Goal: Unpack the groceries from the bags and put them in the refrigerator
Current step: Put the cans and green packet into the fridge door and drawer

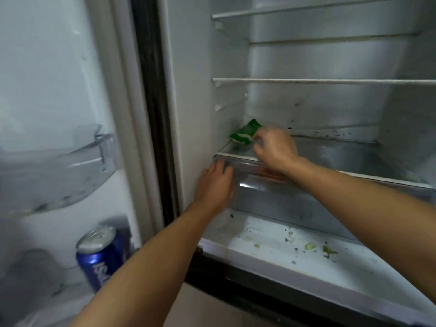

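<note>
Partway at best, at a guess: blue can (100, 253) already in the door, lower left; bags out of sight, so remainder unknown. Centre frame, green packet (244, 135) on the shelf (237, 156), pinched by curled fingers of right hand (274, 147). Small, soft-looking, green with white markings, tilted. Left hand (215, 182) flat, fingers straight, against drawer (295, 197) below.

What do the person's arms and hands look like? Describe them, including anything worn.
Both are bare. The left forearm and right forearm show no sleeve up to the picture's edge. The left hand and right hand wear no gloves, and no watch, bracelet or ring shows, though the picture is a little blurred.
</note>
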`<state>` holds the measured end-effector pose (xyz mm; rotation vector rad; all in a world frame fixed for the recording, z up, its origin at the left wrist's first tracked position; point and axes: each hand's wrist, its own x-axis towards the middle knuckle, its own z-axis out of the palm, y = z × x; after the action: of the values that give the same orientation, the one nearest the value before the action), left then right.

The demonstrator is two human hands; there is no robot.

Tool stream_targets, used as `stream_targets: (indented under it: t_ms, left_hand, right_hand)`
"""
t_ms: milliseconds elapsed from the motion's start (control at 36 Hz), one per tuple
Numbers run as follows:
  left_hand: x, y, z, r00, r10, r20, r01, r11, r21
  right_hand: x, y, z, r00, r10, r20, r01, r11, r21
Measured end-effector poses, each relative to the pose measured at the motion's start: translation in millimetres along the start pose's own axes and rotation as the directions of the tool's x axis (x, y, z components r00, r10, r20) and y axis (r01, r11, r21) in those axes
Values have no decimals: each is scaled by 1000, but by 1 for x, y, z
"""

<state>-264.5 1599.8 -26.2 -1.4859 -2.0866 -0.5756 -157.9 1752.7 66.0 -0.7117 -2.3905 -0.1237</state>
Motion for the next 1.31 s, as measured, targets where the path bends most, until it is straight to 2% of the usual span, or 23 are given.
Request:
stream_targets:
  t_ms: [139,222,417,528,639,806,1000,1111,1167,1306]
  left_hand:
    - [-69,18,-49,998,-40,38,36,994,99]
    - [-125,31,-80,995,-81,62,75,993,95]
    - [-295,44,-148,939,-263,222,216,952,215]
    - [-394,21,-192,834,-459,306,346,867,359]
    - [-482,-4,-243,766,-605,220,503,776,381]
    - [-605,-37,-326,678,-727,110,623,647,439]
    - [-758,-67,-458,511,-856,79,722,477,501]
    - [-834,-79,-533,365,-930,37,755,319,573]
    - [-868,-86,-562,299,-954,4,764,242,598]
    - [-933,-107,-610,177,-980,-94,812,91,576]
  right_hand:
    - [-51,-33,-11,995,-82,51,80,996,31]
    - [-87,-58,-13,984,-168,63,161,982,103]
    - [-195,-139,-15,933,-345,103,304,908,288]
    - [-250,-202,-23,840,-532,108,466,809,358]
    - [-300,-283,-38,713,-699,45,629,667,400]
    - [-367,-435,-56,562,-826,-41,749,487,449]
    - [-450,-638,-87,437,-894,-102,767,311,561]
    - [-499,-735,-111,351,-928,-123,761,206,615]
    - [-517,-778,-119,296,-942,-157,785,146,602]
    - [-548,-880,-133,214,-954,-209,785,41,618]
